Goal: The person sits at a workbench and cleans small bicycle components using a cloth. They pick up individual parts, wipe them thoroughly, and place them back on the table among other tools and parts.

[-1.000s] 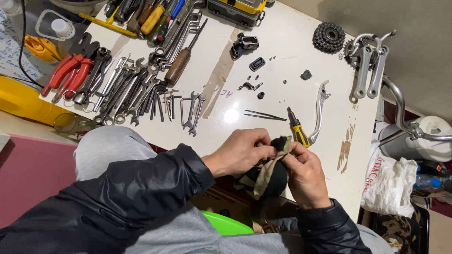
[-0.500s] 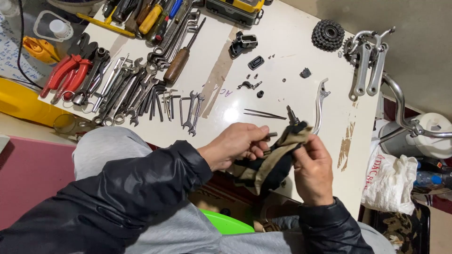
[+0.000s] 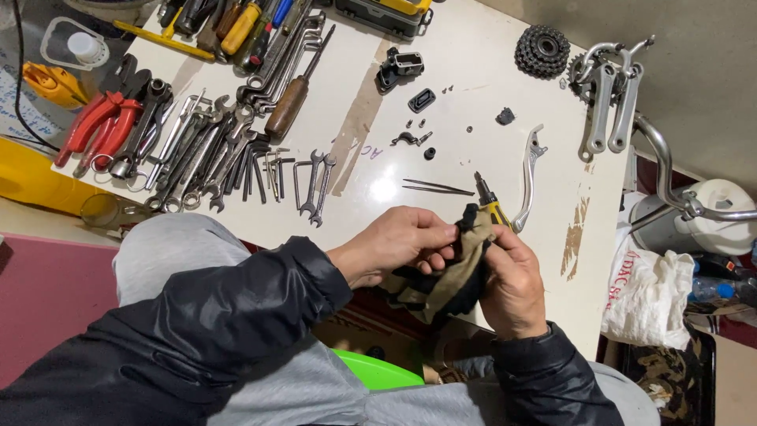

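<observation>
Low at frame centre, two hands, left hand (image 3: pixel 398 244) and right hand (image 3: pixel 511 288), pinch one grimy tan-and-black rag (image 3: pixel 441 280) around one yellow-handled screwdriver (image 3: pixel 490 207) above the white desk (image 3: pixel 473 95).

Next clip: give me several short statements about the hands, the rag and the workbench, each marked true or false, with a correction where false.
1. Both hands grip a dirty rag. True.
2. The left hand holds a spanner. False: it pinches the rag.
3. The right hand also holds a yellow-handled screwdriver. True.
4. The silver brake lever hangs off the table edge. False: it lies flat on the white table.
5. The black sprocket cluster sits at the table's far side. True.
6. The red-handled pliers lie beside the brake lever. False: they lie far left.
</observation>
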